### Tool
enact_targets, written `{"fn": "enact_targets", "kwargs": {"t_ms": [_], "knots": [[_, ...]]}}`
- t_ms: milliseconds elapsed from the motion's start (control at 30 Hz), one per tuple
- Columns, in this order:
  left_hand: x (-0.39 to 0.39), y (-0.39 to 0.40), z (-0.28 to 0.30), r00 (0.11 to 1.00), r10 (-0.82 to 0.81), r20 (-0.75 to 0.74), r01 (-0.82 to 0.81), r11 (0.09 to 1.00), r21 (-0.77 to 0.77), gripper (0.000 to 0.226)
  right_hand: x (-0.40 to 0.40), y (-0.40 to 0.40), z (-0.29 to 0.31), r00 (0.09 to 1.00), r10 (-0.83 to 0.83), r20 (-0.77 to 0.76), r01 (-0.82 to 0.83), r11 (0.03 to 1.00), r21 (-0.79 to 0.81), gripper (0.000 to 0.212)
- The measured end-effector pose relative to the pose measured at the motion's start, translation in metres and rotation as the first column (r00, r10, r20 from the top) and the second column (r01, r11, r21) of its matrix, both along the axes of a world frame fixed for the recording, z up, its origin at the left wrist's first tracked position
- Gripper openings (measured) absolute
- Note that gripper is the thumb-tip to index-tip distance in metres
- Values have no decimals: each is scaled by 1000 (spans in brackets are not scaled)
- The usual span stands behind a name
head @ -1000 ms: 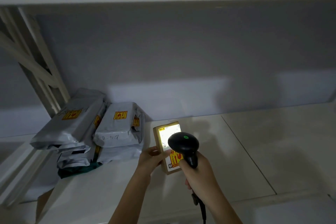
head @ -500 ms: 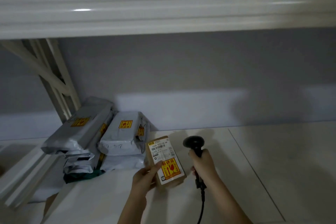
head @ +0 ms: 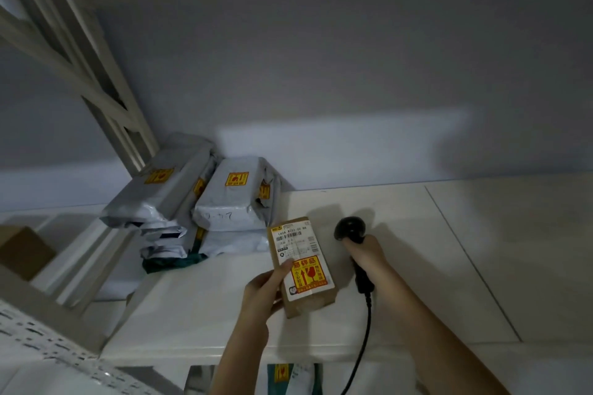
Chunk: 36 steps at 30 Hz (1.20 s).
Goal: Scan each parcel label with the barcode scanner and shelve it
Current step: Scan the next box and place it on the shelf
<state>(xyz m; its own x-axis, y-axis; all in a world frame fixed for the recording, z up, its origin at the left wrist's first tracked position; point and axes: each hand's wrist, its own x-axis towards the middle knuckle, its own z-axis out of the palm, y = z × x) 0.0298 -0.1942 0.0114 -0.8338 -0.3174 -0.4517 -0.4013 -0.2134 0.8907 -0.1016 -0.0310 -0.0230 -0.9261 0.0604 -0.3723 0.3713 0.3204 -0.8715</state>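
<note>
A small brown cardboard parcel (head: 300,266) with a white barcode label and a yellow-red fragile sticker is held over the white shelf (head: 417,266), label up. My left hand (head: 264,290) grips its left edge, thumb on the label. To its right, my right hand (head: 365,255) is closed around the handle of the black barcode scanner (head: 349,229). The scanner's head points away from me toward the wall, and its black cable hangs down past the shelf's front edge.
Several grey mailer bags (head: 199,202) with yellow stickers are stacked at the shelf's back left, against the slanted shelf braces (head: 106,112). A brown box (head: 22,250) sits at far left. More parcels (head: 288,375) show on the level below. Right shelf half is bare.
The scanner has swung off the label to the parcel's right, and its light no longer falls on the label. The parcel has been lowered toward the shelf, beside the grey bags.
</note>
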Motion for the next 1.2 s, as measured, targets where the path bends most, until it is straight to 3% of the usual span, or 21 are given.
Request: {"fn": "enact_targets", "kwargs": {"t_ms": [100, 167, 233, 267, 333, 433, 500, 567, 700, 900, 1000, 1200], "knots": [[3, -1, 5, 1000, -15, -14, 15, 1000, -5, 44, 0, 1, 3, 998, 24, 52, -27, 999, 47, 37], [4, -4, 8, 999, -12, -44, 12, 1000, -9, 53, 5, 2, 9, 999, 11, 45, -19, 985, 173, 51], [6, -9, 13, 997, -1, -83, 2, 1000, 12, 60, 20, 5, 22, 988, -25, -151, 66, 960, 273, 47], [7, -11, 16, 994, 3, -105, 1, 1000, 30, 59, 31, 6, 28, 956, -20, -292, 95, 965, 244, 39], [14, -12, 26, 990, 18, -137, -8, 997, 77, 52, 56, 6, 38, 888, 83, -452, -30, 992, 124, 33], [28, -18, 40, 988, 42, -150, -26, 993, 111, 42, 103, -2, 50, 867, 317, -383, -376, 922, -89, 48], [40, -27, 48, 988, 26, -151, -10, 994, 106, 42, 131, -15, 61, 861, 372, -347, -440, 887, -139, 51], [50, -36, 60, 987, -13, -162, 26, 996, 81, 41, 154, -28, 81, 877, 339, -341, -415, 891, -182, 55], [74, -50, 100, 961, -109, -256, 112, 994, -2, 31, 198, -40, 115, 872, 298, -387, -390, 902, -184, 40], [133, -70, 142, 849, -367, -380, 284, 924, -257, 50, 252, -49, 147, 805, 156, -573, -262, 959, -108, 42], [168, -71, 164, 780, -405, -477, 301, 911, -280, 28, 274, -51, 169, 769, 159, -619, -260, 963, -76, 33], [214, -63, 206, 634, -482, -605, 210, 860, -465, 48, 316, -48, 220, 677, 104, -729, -237, 968, -82, 50]]}}
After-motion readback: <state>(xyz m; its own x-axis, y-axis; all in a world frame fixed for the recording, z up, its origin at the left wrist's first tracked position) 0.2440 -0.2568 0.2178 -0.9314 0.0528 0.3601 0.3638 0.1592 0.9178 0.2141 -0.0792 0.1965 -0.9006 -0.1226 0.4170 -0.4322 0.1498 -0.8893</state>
